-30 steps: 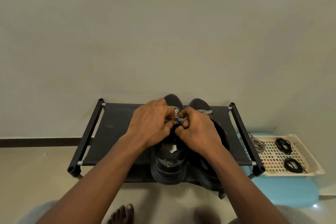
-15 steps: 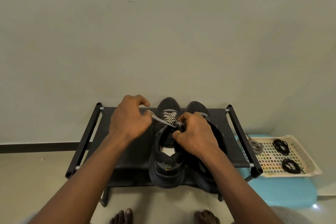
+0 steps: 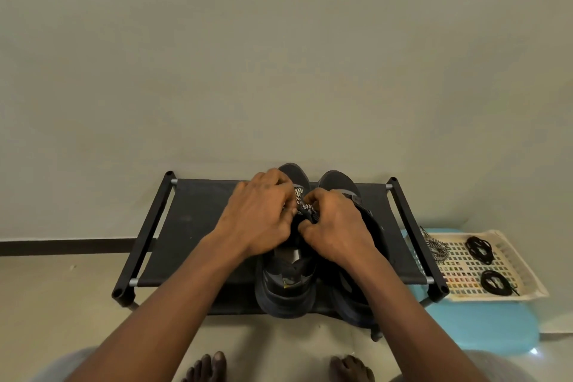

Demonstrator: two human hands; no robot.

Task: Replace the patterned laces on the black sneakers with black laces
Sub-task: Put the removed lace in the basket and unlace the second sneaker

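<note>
- Plain wall and pale floor frame a black shoe rack [image 3: 198,226]. Both black sneakers sit on the rack's top shelf, the left sneaker [image 3: 288,288] beside the right sneaker [image 3: 338,180].
- Over the rack's middle, the left hand [image 3: 260,220] and right hand [image 3: 335,226] are close together with fingers curled, each pinching the patterned lace [image 3: 305,206] on the left sneaker.
- Right of the rack, a white tray [image 3: 511,295] on a blue stool [image 3: 483,329] holds one loose patterned lace [image 3: 435,246] and two coiled black laces [image 3: 479,250].
- Judgement: one lace seems already out and the second is being unthreaded. No black lace is fitted yet, so all the relacing remains.
</note>
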